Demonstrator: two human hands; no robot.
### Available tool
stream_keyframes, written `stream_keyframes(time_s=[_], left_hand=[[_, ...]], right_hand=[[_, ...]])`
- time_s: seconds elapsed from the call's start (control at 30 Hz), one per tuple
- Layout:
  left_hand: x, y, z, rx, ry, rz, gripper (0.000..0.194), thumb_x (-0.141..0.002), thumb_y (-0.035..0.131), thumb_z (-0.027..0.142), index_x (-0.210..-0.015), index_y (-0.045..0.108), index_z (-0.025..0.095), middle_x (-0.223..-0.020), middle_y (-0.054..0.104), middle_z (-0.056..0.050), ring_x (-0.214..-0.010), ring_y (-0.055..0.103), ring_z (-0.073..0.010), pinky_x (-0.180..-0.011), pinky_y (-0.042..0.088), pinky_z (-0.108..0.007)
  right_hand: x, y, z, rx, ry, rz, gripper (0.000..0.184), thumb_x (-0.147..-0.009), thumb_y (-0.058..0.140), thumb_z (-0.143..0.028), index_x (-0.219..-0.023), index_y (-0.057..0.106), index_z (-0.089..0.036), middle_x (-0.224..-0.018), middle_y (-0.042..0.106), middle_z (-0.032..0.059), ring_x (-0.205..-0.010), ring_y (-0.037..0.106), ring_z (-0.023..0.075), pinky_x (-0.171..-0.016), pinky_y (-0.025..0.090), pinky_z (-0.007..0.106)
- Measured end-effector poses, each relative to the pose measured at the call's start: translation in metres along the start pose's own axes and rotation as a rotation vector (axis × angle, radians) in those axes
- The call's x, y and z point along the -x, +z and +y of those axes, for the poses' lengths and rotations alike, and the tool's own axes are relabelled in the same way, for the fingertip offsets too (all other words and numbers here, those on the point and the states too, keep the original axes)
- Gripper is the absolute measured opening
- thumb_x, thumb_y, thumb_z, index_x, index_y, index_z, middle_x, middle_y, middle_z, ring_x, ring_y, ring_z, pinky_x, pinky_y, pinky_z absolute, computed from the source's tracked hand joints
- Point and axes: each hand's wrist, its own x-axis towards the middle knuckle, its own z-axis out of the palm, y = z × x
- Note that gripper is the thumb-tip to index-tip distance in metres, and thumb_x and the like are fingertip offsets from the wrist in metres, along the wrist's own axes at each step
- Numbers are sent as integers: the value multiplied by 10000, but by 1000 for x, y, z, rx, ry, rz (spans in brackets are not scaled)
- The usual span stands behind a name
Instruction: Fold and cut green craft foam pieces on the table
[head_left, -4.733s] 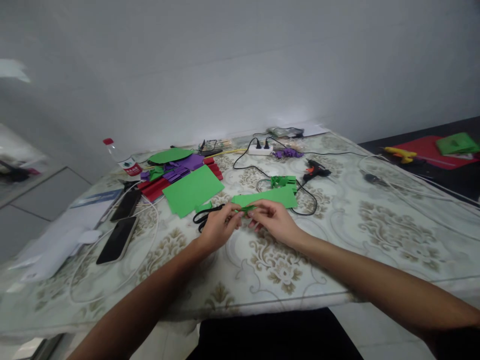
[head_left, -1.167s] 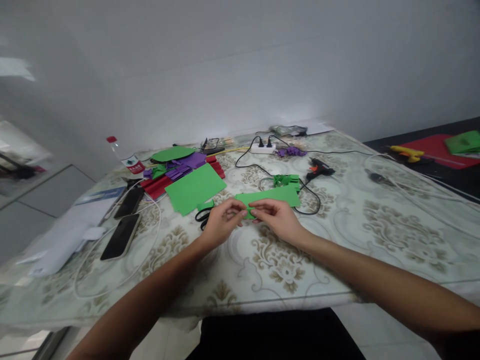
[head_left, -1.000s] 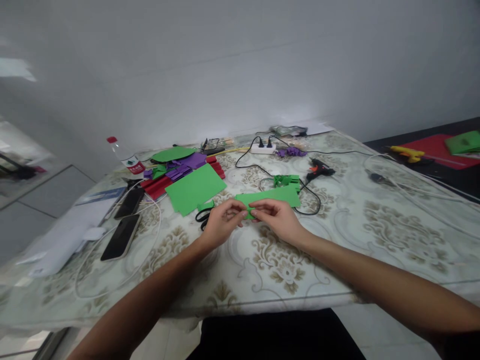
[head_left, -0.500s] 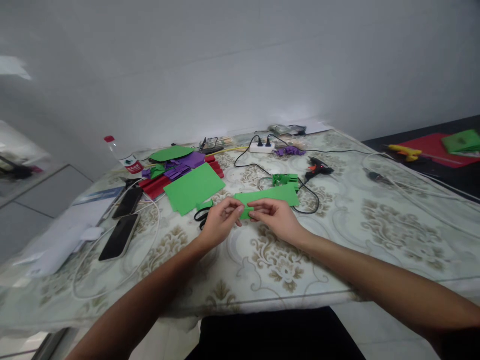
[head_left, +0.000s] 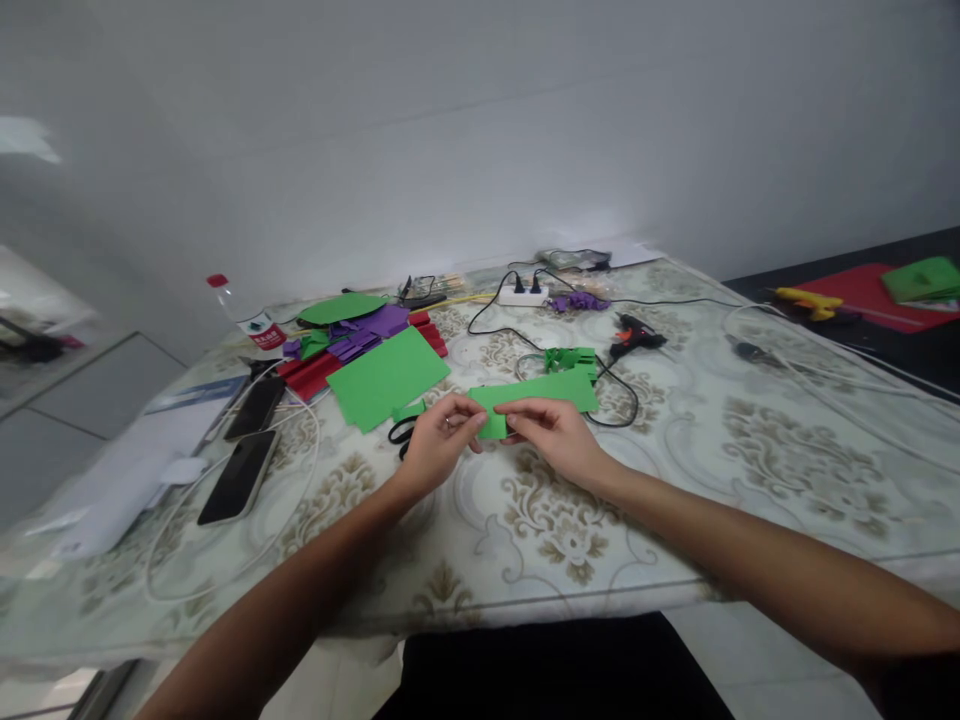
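Note:
Between my two hands is a small green piece of paper. My left hand pinches its left edge between thumb and fingers. On its right side, the thumb and fingers of my right hand close on it. Just beyond lies a longer green paper strip, flat on the patterned tablecloth. The black-handled scissors rest left of my left hand, their blades mostly hidden. A larger green sheet lies farther left.
A glue gun and a fringed green strip lie beyond my right hand, near a white power strip. Purple paper, a bottle and two phones are at left. Cables cross the table.
More of the small green piece shows between my fingers, and my right fingers have shifted slightly on it. The other things on the table stay in place.

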Motion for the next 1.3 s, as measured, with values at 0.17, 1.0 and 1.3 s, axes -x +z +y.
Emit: stream_keyframes(time_s=[0.17,1.0,1.3], left_hand=[[-1,0,0,6,-24,7,325,-803,742,456,-850,620,159,-652,620,32,-486,626,-95,-474,530,-216],[0,1,0,101,-32,-24,278,-767,793,372,-836,638,152,-661,633,33,-483,613,-80,-454,544,-199],[1,2,1,98,-54,-1,307,-729,822,374,-816,633,149,-617,640,33,-476,625,-94,-457,548,-207]], right_hand=[[1,0,-1,13,7,-1,271,-747,760,-351,-965,783,-191,-775,762,39,-707,734,197,-725,594,338],[-1,-1,-3,-104,72,-5,270,-689,806,-359,-900,798,-190,-759,749,15,-691,703,163,-759,609,346],[-1,-1,-9,-202,153,-7,254,-658,830,-345,-856,791,-191,-660,661,-23,-663,652,133,-783,608,345]])
